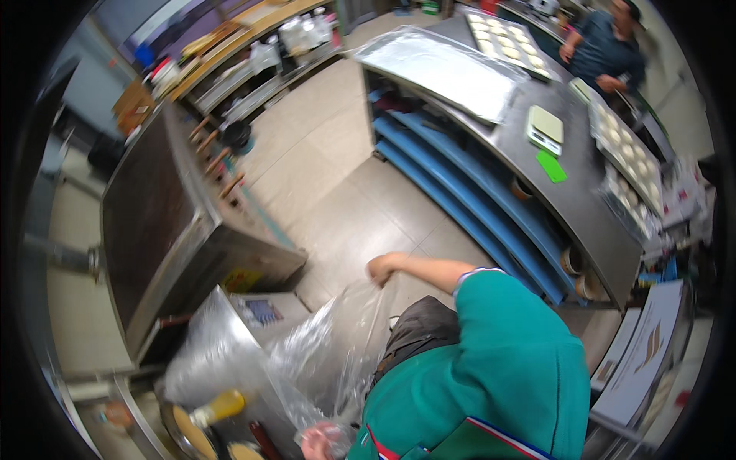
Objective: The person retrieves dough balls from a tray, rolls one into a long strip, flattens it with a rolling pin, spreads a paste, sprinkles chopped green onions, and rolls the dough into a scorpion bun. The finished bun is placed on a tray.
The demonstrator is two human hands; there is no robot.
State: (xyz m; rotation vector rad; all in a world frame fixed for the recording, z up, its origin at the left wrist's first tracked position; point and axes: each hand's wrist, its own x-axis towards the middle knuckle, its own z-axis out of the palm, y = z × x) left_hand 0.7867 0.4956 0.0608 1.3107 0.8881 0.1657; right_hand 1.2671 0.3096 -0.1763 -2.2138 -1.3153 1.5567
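Observation:
A crumpled clear plastic sheet [326, 337] stretches between my two hands, draped beside a metal surface at the lower left. My right hand [381, 268], at the end of my outstretched arm, is closed on its upper edge above the floor. Down at the bottom edge, my left hand [323, 442] grips the sheet's other end, its fingers partly covered by the plastic and slightly blurred. Close to that hand lie a yellow squeeze bottle [219, 407] and a dark red handle [264, 439]. Part of a round, tan-topped thing [192, 432] also shows there.
A steel worktable [529, 138] with blue shelves [468, 180] carries dough trays [507, 43], a scale [545, 129] and a green scraper [550, 166]. Behind it a person [609, 50] sits or stands. A big steel cabinet [153, 215] fills the left; tiled floor [330, 138] lies between.

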